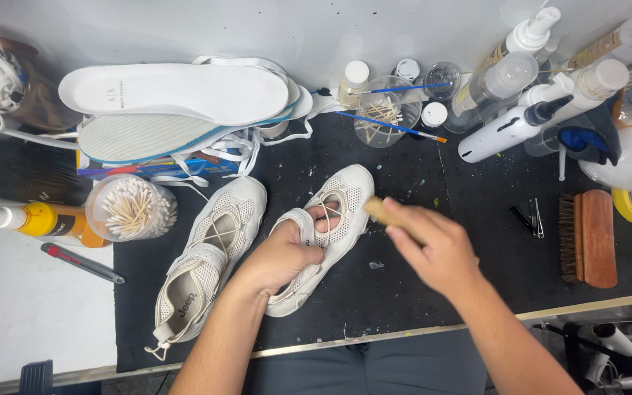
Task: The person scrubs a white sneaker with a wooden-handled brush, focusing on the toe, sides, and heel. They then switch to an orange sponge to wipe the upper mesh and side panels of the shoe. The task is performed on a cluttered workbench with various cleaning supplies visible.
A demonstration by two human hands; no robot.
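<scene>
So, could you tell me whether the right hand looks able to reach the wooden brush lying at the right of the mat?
Probably yes: the wooden brush lies flat with bare mat between it and the right hand, though that hand already grips a small brush.

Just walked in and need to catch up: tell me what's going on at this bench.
A person is working on a white mesh shoe over a black mat. The left hand grips it through the opening, fingers inside, while the right hand holds a small wooden-handled brush against its side. The second shoe lies beside it, untouched. Insoles, cotton swabs and spray bottles lie around.
</scene>
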